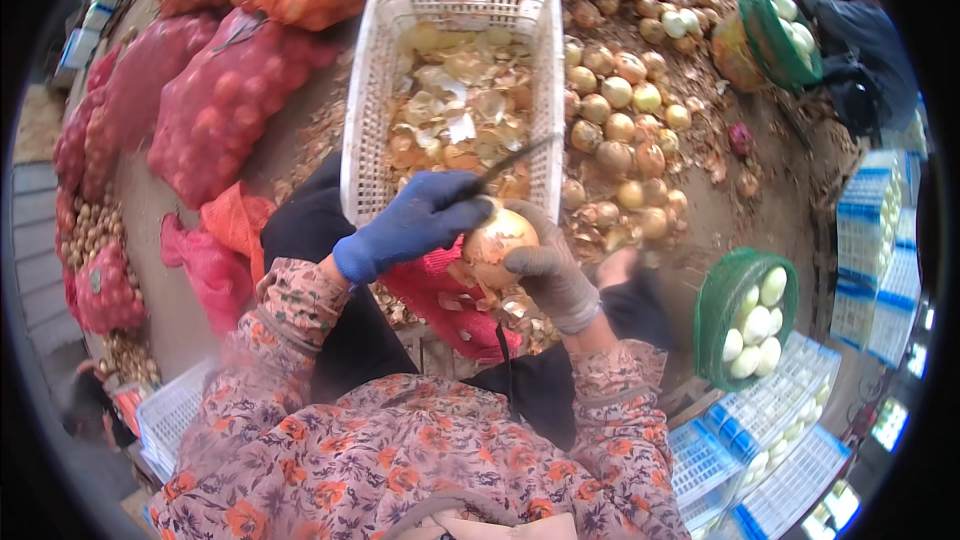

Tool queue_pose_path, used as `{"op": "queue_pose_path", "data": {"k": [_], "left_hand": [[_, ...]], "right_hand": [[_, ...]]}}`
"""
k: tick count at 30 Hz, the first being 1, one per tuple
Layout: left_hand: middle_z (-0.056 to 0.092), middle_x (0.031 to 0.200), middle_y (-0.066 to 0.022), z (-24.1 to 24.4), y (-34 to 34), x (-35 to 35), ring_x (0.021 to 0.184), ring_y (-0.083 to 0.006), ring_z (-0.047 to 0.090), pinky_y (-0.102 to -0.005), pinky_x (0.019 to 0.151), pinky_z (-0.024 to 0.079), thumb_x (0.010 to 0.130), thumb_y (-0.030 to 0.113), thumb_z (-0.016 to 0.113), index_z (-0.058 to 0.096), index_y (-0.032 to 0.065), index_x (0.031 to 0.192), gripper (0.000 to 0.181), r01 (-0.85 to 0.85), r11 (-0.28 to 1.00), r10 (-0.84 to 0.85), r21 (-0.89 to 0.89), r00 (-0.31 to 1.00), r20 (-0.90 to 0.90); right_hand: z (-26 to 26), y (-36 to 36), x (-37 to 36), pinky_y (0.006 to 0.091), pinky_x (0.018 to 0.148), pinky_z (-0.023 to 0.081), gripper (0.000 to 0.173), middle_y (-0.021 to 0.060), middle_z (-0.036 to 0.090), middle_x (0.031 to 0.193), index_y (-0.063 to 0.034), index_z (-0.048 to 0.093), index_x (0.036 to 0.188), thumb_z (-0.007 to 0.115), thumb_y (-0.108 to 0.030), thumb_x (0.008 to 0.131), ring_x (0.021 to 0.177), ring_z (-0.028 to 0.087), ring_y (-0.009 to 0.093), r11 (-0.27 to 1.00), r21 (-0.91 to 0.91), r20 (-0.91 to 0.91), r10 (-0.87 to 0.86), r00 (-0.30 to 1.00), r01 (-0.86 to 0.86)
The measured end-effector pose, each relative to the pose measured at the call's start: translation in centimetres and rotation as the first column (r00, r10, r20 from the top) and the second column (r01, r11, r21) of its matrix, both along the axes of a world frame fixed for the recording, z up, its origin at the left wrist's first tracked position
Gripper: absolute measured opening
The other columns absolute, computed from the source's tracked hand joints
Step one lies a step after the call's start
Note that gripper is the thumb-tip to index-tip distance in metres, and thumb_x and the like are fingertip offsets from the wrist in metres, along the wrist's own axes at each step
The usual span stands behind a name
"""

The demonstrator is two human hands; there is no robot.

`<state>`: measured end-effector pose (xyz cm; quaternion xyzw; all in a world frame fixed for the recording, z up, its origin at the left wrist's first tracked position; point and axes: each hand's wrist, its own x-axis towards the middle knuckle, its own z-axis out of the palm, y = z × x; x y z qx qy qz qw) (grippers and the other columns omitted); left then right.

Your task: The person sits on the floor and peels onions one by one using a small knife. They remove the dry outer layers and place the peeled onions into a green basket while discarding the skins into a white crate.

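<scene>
My left hand (420, 225), in a blue work glove, is closed on a dark, thin-bladed knife (517, 159). The blade points up and right above the white plastic crate. A large yellow-brown onion (501, 244) with ragged skin rests in my right hand (555, 270), which wears a grey-brown glove with the thumb across the onion's near side. Both hands meet at the onion, over my lap and the crate's near end. The crate (351, 120) holds loose onion skins (457, 109) and some onions. Red mesh (465, 326) lies below my hands, with skin scraps on it.
Unpeeled onions (615, 139) are heaped right of the crate. Full red mesh sacks (217, 105) stand on the left. Green-rimmed baskets (705, 315) of peeled onions and blue-and-white crates (780, 382) are at the right. Another person (862, 45) is at the upper right.
</scene>
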<state>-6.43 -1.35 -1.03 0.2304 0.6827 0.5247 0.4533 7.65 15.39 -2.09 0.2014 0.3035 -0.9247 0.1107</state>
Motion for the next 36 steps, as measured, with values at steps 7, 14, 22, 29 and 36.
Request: {"op": "queue_pose_path", "data": {"k": [7, 14, 22, 29, 36], "left_hand": [[0.058, 0.069, 0.0006, -0.5, 2.4, 2.3, 0.058, -0.0062, 0.055, -0.0254, 0.051, 0.044, 0.099, 0.021, 0.064, 0.068, -0.0008, 0.096, 0.023, -0.238, 0.961, 0.253, 0.142, 0.962, -0.103], [0.055, 0.067, 0.0, -0.1, 0.7, -1.1, 0.052, -0.0106, 0.056, -0.0267, 0.052, 0.052, 0.103, 0.025, 0.058, 0.06, 0.0027, 0.097, 0.024, -0.494, 0.87, 0.475, 0.013, 0.844, 0.248], [0.068, 0.092, -0.0093, -6.4, -1.3, -0.7, 0.069, -0.0171, 0.065, -0.0324, 0.064, 0.053, 0.099, 0.023, 0.061, 0.061, 0.0035, 0.132, 0.038, -0.43, 0.902, 0.347, 0.033, 0.679, -0.647], [0.06, 0.076, -0.0009, -1.3, 2.1, 4.4, 0.058, -0.0081, 0.057, -0.026, 0.054, 0.05, 0.102, 0.023, 0.057, 0.062, 0.0001, 0.123, 0.032, -0.592, 0.803, 0.558, 0.068, 0.788, 0.261], [0.063, 0.081, -0.0059, 0.6, 0.8, 3.5, 0.066, -0.0138, 0.062, -0.0288, 0.061, 0.048, 0.094, 0.008, 0.066, 0.063, 0.0, 0.123, 0.03, -0.123, 0.975, 0.197, 0.187, 0.868, -0.456]], "right_hand": [[-2.2, -0.3, -0.9, 0.0341, 0.081, 0.064, 0.068, 0.0147, 0.065, 0.121, -0.0008, 0.046, 0.141, 0.08, -0.005, 0.082, 0.099, 0.07, 0.025, 0.849, 0.443, -0.134, -0.256, 0.957, 0.289], [-1.6, 1.1, 0.0, 0.0307, 0.08, 0.061, 0.068, 0.0149, 0.066, 0.122, -0.0011, 0.052, 0.138, 0.077, -0.014, 0.076, 0.103, 0.07, 0.027, 0.964, 0.03, -0.034, -0.262, 0.965, 0.263], [-2.1, 1.4, 0.1, 0.0408, 0.1, 0.054, 0.071, 0.0171, 0.063, 0.126, 0.0034, 0.049, 0.139, 0.075, -0.026, 0.079, 0.114, 0.064, 0.03, 0.95, -0.183, -0.001, -0.258, 0.966, 0.253], [-0.5, -0.7, -1.5, 0.0382, 0.105, 0.05, 0.077, 0.0134, 0.059, 0.131, 0.0008, 0.044, 0.144, 0.075, -0.041, 0.088, 0.118, 0.061, 0.025, 0.912, 0.269, -0.14, -0.283, 0.949, 0.311], [-1.4, 0.7, -0.6, 0.033, 0.091, 0.057, 0.076, 0.0104, 0.062, 0.123, -0.0054, 0.045, 0.143, 0.083, -0.021, 0.079, 0.109, 0.064, 0.022, 0.885, 0.393, -0.111, -0.225, 0.968, 0.251]]}}
